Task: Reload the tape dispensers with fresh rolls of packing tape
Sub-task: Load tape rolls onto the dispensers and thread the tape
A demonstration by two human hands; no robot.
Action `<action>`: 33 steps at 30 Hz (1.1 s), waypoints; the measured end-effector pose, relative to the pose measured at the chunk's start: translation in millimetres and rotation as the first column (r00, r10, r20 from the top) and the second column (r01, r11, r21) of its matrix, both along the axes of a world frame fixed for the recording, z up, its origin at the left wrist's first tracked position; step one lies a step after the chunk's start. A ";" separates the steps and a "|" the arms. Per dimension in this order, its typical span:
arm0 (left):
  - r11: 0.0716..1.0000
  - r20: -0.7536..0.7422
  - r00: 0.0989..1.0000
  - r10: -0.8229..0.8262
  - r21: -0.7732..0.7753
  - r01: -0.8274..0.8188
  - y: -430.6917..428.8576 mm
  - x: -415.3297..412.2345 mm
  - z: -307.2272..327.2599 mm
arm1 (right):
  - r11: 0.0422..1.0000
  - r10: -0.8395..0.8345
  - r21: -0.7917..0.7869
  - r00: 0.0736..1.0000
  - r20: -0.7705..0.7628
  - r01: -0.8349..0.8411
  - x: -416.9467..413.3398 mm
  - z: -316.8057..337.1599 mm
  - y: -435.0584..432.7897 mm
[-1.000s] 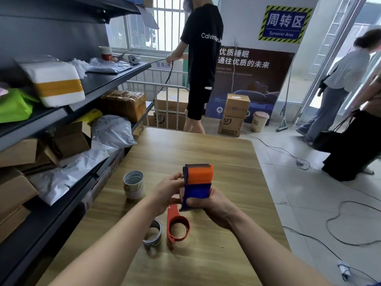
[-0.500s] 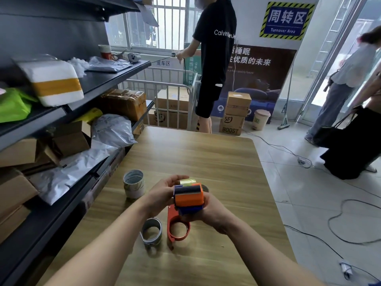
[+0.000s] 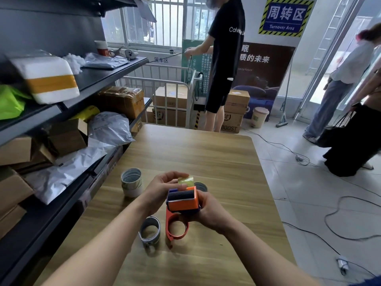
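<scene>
Head view: both hands meet over the wooden table (image 3: 216,162), close together on one orange and blue tape dispenser (image 3: 182,200). The right hand (image 3: 208,210) is clamped around its body; the left hand (image 3: 159,189) pinches a yellowish strip of tape (image 3: 185,180) at its far end. Just below the hands lie a red dispenser frame (image 3: 176,226) and an empty grey core (image 3: 149,230). Left of the left hand stands a stack of tape rolls (image 3: 132,182). Far beyond the hands, a blue sign (image 3: 285,16) reads "Turnover Area", a carton (image 3: 232,122) "BOOST".
</scene>
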State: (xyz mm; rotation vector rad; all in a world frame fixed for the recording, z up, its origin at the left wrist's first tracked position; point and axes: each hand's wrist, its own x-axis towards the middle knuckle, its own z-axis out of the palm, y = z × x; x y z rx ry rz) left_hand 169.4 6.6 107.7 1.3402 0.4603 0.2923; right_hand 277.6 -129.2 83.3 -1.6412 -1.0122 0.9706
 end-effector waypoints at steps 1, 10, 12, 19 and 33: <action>1.000 0.002 1.000 0.004 -0.014 -0.004 -0.6 0.3 1.4 | 1.000 -0.001 -0.001 1.000 0.006 0.001 0.7 0.0 0.2; 0.989 -0.092 0.990 0.102 -0.099 -0.111 -0.8 8.7 2.7 | 1.000 0.002 -0.008 0.997 0.083 -0.002 0.3 -1.2 0.2; 0.992 -0.151 0.984 0.092 -0.076 -0.105 -4.9 10.3 5.6 | 1.000 0.011 -0.005 0.998 0.069 -0.011 0.7 0.3 -0.1; 1.000 -0.229 0.973 0.005 -0.023 -0.010 -4.3 8.6 14.3 | 0.999 0.023 -0.042 0.997 0.070 -0.020 4.8 -2.3 1.6; 0.996 -0.097 0.992 -0.085 -0.030 0.083 2.0 1.0 7.3 | 1.000 0.025 -0.020 0.995 0.101 -0.023 5.1 -0.2 4.5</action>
